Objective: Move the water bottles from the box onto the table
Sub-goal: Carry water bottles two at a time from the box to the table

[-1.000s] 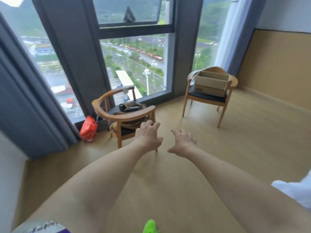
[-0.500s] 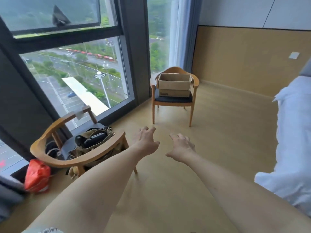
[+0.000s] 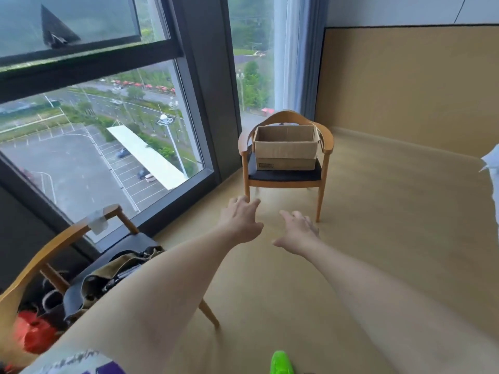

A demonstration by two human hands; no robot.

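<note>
An open brown cardboard box (image 3: 285, 148) is seated on a black-cushioned wooden armchair (image 3: 285, 176) over tan flooring (image 3: 378, 238); the left hand (image 3: 240, 222) and right hand (image 3: 295, 234) are held empty, fingers loosely spread.

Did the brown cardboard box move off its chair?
No. The brown cardboard box sits on the same wooden chair's black seat as before; only the head camera turned and came closer.

There were two wooden chairs: one (image 3: 286, 168) by the window with a cardboard box (image 3: 285, 148) on its seat, and one (image 3: 54, 255) nearer, bearing a bag (image 3: 108, 276). One box, one bag. Two hands showed, the left hand (image 3: 240, 222) and the right hand (image 3: 295, 232). One red sack (image 3: 33, 334) lay on the floor.
</note>
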